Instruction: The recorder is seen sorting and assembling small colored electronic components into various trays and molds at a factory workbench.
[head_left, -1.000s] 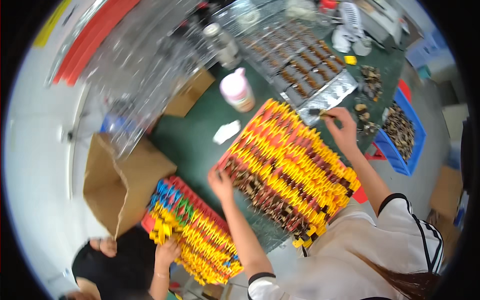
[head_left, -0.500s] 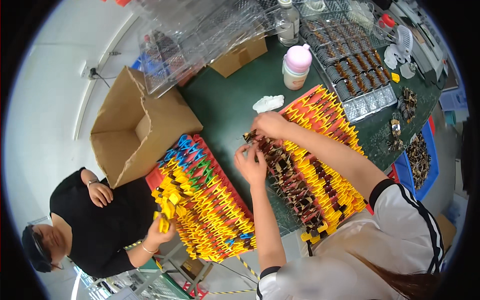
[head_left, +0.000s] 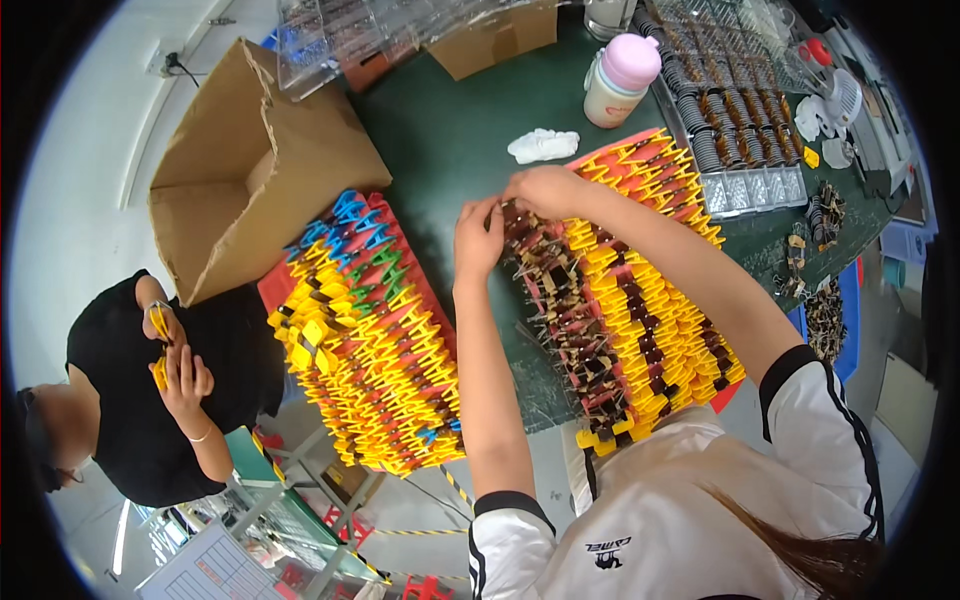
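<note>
We see both forearms extended forward, hands meeting at the far end of the clip rack (head_left: pixel 640 330) on the green counter (head_left: pixel 450 150). The left hand (head_left: pixel 478 238) and right hand (head_left: pixel 545 190) curl narrowly, fingertips pinching small brown parts there. A second clip rack (head_left: pixel 370 340) lies beside.

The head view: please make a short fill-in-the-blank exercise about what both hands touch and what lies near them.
1. Both hands, the left hand and the right hand, meet at the far end of a rack of mostly ____ clips.
2. The bottle beyond the rack has a ____ cap.
3. The open cardboard box stands to the person's ____.

Missing words: yellow; pink; left
</note>
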